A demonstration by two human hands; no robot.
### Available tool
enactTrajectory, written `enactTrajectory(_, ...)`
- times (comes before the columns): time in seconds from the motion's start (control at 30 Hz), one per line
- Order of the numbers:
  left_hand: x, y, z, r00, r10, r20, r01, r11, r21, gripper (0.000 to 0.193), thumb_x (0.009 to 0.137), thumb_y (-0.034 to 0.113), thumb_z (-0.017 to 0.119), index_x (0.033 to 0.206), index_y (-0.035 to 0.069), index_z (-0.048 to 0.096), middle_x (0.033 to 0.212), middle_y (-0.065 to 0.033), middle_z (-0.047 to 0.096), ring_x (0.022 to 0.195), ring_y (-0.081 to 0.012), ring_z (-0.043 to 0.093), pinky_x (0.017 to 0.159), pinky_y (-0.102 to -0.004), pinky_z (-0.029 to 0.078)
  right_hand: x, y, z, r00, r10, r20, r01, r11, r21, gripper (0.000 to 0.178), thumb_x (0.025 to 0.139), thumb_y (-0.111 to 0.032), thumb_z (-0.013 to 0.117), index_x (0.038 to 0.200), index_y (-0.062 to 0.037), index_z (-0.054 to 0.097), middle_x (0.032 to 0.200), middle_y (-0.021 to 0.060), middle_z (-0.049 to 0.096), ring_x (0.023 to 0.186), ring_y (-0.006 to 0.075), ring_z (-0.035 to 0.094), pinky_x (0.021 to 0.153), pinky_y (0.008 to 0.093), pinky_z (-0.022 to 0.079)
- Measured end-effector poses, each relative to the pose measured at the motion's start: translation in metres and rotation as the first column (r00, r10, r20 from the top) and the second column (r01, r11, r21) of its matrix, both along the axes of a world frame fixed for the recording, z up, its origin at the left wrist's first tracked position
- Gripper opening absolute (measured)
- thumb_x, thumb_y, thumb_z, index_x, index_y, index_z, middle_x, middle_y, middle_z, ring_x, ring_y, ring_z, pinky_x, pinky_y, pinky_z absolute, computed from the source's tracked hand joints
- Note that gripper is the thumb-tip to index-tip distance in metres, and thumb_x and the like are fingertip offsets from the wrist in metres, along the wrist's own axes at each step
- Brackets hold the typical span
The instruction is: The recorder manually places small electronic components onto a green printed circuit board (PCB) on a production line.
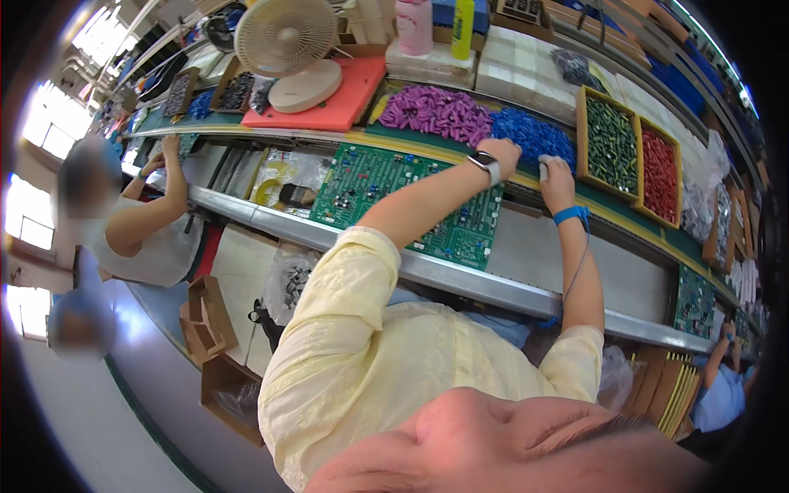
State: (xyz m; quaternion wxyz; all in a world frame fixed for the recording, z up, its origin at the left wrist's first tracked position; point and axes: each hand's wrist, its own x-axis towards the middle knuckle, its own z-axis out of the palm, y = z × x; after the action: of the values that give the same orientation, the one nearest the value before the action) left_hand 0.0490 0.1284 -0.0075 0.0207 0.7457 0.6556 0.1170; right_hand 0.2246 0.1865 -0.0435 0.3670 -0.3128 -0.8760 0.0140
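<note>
My left hand (500, 154), with a watch on its wrist, is over the meeting edge of a purple pile (436, 111) and a blue pile (534, 135) of small cylindrical parts. Its fingers curl downward, hiding whatever they hold. Beside it, my right hand (558, 182) reaches to the near edge of the blue pile. White coverings show on its fingertips, and a blue corded strap circles the wrist. Those fingers are bent together; anything between them is too small to make out. A large green circuit board (370, 185) with many mounted parts lies under my left forearm.
Right of the piles stand boxes of green parts (610, 144) and red parts (660, 174). A fan (288, 41) sits on a red board at the back left. A metal rail (444, 283) runs along the near side. A co-worker (156, 222) works at left, another at far right.
</note>
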Motion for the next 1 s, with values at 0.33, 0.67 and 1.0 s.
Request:
enactTrajectory(0.33,-0.062,-0.093,0.035,0.844,-0.122,0.523,0.066,0.990,0.125,0.019,0.075,0.014,0.063,0.092,0.005,0.064,0.086,-0.0133,0.064,0.078,-0.0282,0.062,0.071,-0.0346,0.049,-0.037,-0.098,0.043,0.876,0.482,-0.015,-0.426,0.758,-0.495,0.018,0.078,-0.011,0.055,0.093,-0.0063,0.063,0.091,0.0136,0.060,0.089,0.0317,0.056,0.080,0.0399,0.044)
enactTrajectory(0.67,-0.072,-0.127,0.017,0.834,-0.012,0.552,0.027,0.999,-0.020,0.022,0.074,0.010,0.064,0.095,0.004,0.064,0.082,-0.0138,0.064,0.073,-0.0255,0.063,0.066,-0.0325,0.049,-0.058,-0.112,0.027,0.910,0.385,0.153,-0.269,0.831,-0.487,0.017,0.076,-0.010,0.056,0.092,-0.0071,0.063,0.088,0.0109,0.059,0.090,0.0295,0.054,0.079,0.0397,0.045)
enactTrajectory(1.0,-0.077,-0.124,0.007,0.813,-0.014,0.581,0.059,0.997,-0.059,0.017,0.073,0.010,0.065,0.088,0.004,0.063,0.078,-0.0142,0.064,0.071,-0.0271,0.063,0.064,-0.0341,0.049,-0.064,-0.112,0.013,0.905,0.395,0.157,-0.330,0.885,-0.328,0.017,0.073,-0.009,0.058,0.089,-0.0080,0.064,0.083,0.0088,0.058,0.085,0.0272,0.054,0.077,0.0378,0.045)
